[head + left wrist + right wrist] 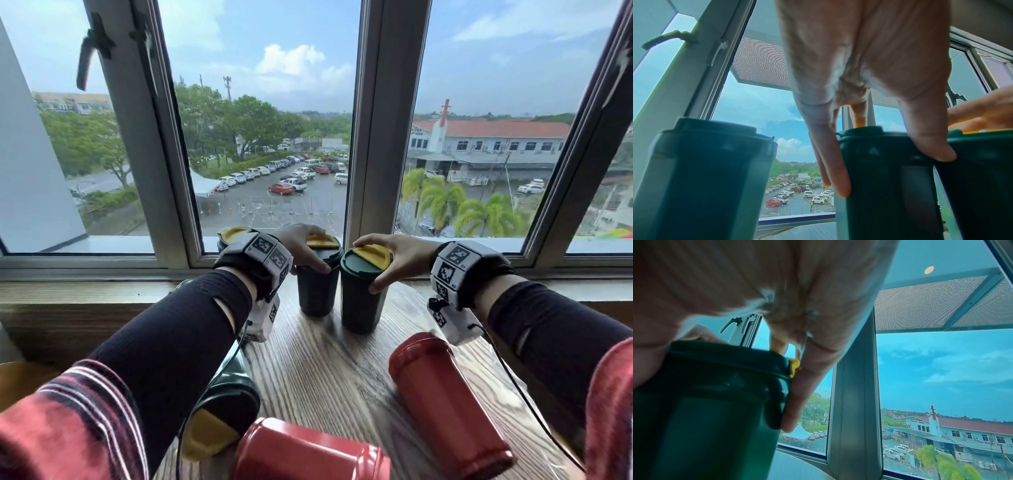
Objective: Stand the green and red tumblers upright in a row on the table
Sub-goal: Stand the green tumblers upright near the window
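Observation:
Three green tumblers with yellow lid flaps stand at the table's far edge by the window. The left one is free. My left hand grips the middle one from above by its lid. My right hand grips the lid of the right one, which leans slightly. A fourth green tumbler lies on its side under my left forearm. Two red tumblers lie on their sides, one near the front, one to the right.
The round wooden table butts against a wooden window sill below large glass panes. Bare wood shows between the standing green tumblers and the lying red ones. Cables run from both wrist cameras along my forearms.

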